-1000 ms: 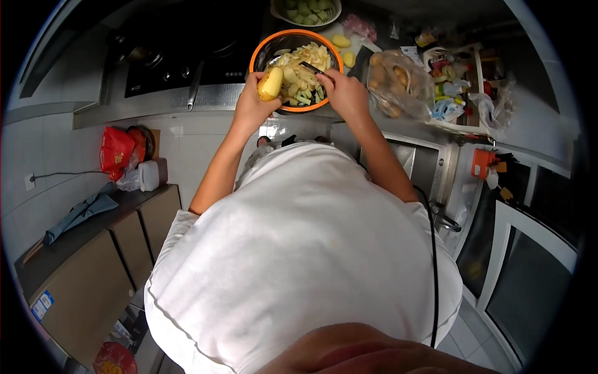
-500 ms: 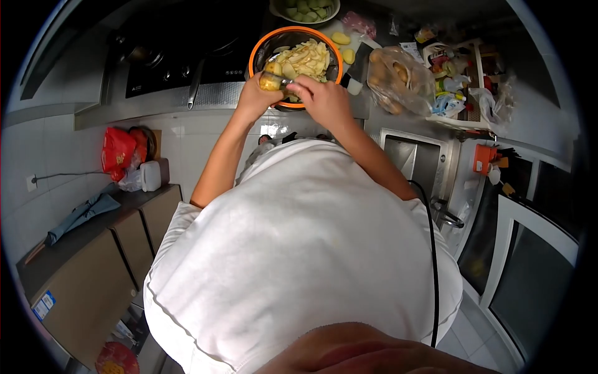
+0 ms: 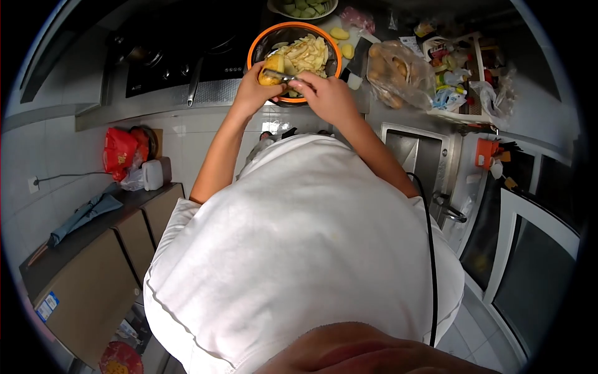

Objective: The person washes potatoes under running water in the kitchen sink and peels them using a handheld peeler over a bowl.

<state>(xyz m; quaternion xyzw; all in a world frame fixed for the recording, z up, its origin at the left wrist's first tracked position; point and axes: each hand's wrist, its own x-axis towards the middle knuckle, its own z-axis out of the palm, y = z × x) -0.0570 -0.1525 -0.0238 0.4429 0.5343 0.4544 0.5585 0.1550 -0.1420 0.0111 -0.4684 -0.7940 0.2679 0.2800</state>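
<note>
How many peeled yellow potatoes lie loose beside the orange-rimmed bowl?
2. The farther potato lies right of the orange-rimmed bowl, towards its far side; the nearer potato lies just closer to the person. Others could be hidden behind the bowl.

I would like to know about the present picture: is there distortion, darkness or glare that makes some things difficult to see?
Head view: wide-angle distortion, black surround, the cabinets stretched at lower left; head view: the stove mostly lost in darkness; head view: glints on the plastic bag; head view: the peeler too small for fine detail.
</note>
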